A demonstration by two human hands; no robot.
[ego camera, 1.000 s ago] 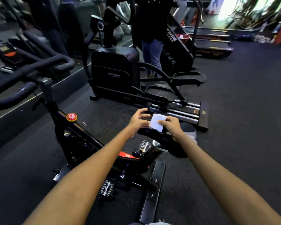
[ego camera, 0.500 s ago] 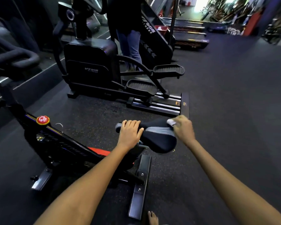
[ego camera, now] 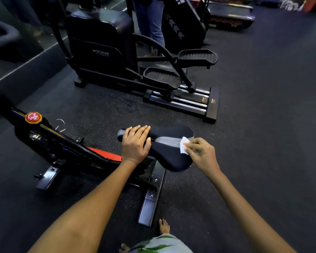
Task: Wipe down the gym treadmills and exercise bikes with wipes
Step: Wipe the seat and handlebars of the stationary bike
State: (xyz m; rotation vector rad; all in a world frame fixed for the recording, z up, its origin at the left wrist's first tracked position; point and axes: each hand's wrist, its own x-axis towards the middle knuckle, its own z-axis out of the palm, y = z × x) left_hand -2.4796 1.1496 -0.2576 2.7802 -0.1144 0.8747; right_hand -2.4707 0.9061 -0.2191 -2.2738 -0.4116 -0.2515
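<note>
Dark speckled rubber floor (ego camera: 263, 125), dim gym lighting, machines ranged along the left and far side. Item under attention: the exercise bike saddle (ego camera: 169, 154), black with a grey centre band, standing directly in front of the person at the meeting point of both arms. Its long axis runs left to right and slightly away, narrow nose to the left, broad rear to the right and nearer. The left hand (ego camera: 135, 143) lies flat over the nose, fingers straight and together, pressing down and apparently steadying the seat. The right hand (ego camera: 201, 154) pinches a small white wipe (ego camera: 183, 147) between thumb and fingertips and holds it against the right side of the grey band. Judgement: wiping of the saddle is in hand; the right hand is the nearer to the unwiped broad rear, so the coming stroke would likely run along the long axis there (the nose cannot be reached while the left hand covers it). Outward: the bike frame (ego camera: 66, 148) with a red knob (ego camera: 33, 117) to the left, an elliptical trainer (ego camera: 117, 52) beyond, and a second person's legs (ego camera: 151, 24) behind it
</note>
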